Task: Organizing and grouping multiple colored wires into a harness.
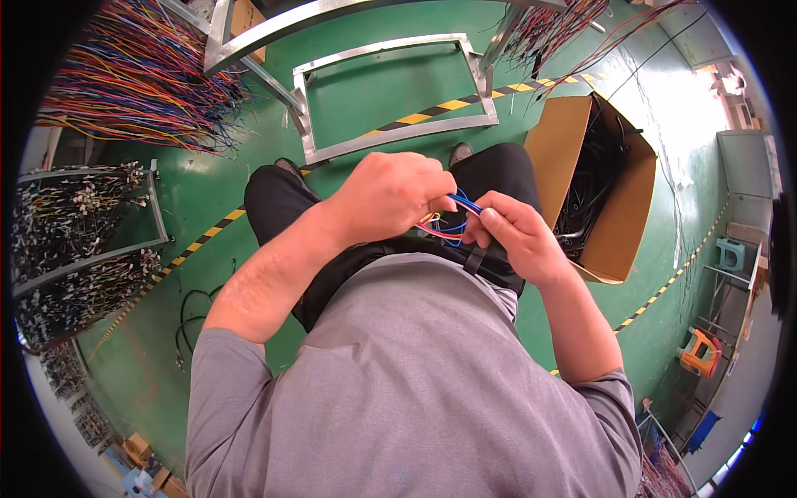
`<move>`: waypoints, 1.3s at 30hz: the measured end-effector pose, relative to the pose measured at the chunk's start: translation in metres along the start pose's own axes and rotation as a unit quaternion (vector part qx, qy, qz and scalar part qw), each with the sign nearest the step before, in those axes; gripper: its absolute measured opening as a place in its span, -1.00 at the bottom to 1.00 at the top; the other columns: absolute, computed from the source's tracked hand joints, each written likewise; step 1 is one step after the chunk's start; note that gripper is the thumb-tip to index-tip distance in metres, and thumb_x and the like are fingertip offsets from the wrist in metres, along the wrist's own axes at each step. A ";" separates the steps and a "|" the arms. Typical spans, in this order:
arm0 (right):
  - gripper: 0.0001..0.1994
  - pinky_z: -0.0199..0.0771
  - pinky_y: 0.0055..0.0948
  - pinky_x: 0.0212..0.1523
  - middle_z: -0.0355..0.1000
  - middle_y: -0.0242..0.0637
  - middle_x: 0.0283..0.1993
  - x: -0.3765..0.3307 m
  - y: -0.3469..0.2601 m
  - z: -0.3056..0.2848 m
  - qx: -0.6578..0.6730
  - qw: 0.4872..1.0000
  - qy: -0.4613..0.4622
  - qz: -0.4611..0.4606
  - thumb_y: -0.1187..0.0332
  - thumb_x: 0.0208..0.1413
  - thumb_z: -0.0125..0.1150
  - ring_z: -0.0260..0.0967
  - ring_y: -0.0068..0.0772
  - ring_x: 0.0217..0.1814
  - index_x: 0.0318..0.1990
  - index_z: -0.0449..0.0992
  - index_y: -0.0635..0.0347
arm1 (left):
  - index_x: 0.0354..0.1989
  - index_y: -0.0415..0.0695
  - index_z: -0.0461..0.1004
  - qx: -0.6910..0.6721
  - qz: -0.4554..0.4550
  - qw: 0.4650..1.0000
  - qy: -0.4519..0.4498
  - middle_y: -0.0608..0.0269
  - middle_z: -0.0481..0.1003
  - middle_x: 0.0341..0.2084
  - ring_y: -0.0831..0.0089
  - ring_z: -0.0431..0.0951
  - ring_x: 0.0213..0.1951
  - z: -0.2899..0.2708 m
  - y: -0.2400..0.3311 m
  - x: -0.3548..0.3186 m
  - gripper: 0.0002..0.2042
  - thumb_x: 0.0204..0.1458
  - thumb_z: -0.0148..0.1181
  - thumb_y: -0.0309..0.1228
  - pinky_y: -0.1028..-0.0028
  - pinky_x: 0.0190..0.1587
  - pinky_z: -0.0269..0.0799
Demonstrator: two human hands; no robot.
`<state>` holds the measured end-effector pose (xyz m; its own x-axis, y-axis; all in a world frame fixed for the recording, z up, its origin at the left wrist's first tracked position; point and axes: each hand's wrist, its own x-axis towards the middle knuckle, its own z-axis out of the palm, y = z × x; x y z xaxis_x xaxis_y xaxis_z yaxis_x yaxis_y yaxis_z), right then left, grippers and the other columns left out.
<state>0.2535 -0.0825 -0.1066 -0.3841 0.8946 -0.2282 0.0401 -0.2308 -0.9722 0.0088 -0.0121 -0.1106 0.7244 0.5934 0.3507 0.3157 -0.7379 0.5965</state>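
- Wires point(465, 202) sit looped over the lap point(353, 264); left hand point(398, 187) and right hand point(516, 236) both appear closed on them.
- Progress: wires look mid-handling, not yet set down. Amount left: cannot judge.
- Hidden: wire ends, left fingertips. Black pieces deep in box point(635, 228) indistinct.

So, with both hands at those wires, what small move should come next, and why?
Perhaps slide the right hand along the blue wires, away from the left hand, to straighten them: both hands appear to pinch them, only a short stretch shows between, and a red strand curves below.
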 end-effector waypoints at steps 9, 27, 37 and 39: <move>-0.74 0.53 -0.42 -0.06 0.53 -0.35 -0.29 0.006 -0.002 0.002 -0.009 0.998 -0.037 0.059 0.37 0.56 0.02 0.50 -0.52 -0.25 -0.15 0.56 0.36 | -0.23 -0.08 0.56 0.000 0.010 1.000 -0.029 0.25 0.51 -0.44 0.16 0.58 -0.31 -0.006 -0.001 0.003 -0.85 0.08 0.40 -0.38 0.21 -0.30 0.48; -0.88 0.53 -0.53 -0.22 0.58 -0.33 -0.15 0.054 0.074 0.020 0.173 0.976 0.131 0.007 0.58 0.34 0.20 0.52 -0.57 -0.23 -0.06 0.61 0.28 | -0.05 -0.21 0.46 -0.333 -0.034 0.888 0.314 0.25 0.50 -0.34 0.54 0.38 -0.39 -0.002 -0.026 -0.035 -0.77 0.52 0.02 -0.27 0.48 -0.32 0.32; -0.63 0.62 -0.25 -0.01 0.54 -0.30 0.02 0.063 0.051 0.041 -0.250 0.921 0.031 -0.297 0.68 0.03 0.45 0.56 -0.22 0.00 -0.02 0.71 0.04 | 0.01 -0.13 0.44 -0.519 -0.085 0.764 0.373 0.32 0.43 -0.38 0.56 0.35 -0.41 0.004 -0.027 -0.037 -0.74 0.55 -0.03 -0.19 0.48 -0.36 0.31; -0.58 0.57 -0.16 0.03 0.54 -0.28 0.04 0.069 0.039 0.033 -0.299 0.906 -0.010 -0.299 0.64 -0.05 0.47 0.51 -0.07 0.05 -0.02 0.72 -0.04 | 0.01 -0.11 0.44 -0.580 -0.135 0.724 0.348 0.32 0.43 -0.39 0.55 0.34 -0.42 0.004 -0.025 -0.039 -0.73 0.55 -0.03 -0.16 0.46 -0.39 0.31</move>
<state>0.1977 -0.0423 -0.1590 -0.5185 0.7827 0.3444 0.3101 0.5474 -0.7773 -0.0250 -0.0181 -0.1427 0.1202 0.9820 0.1457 -0.6304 -0.0379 0.7754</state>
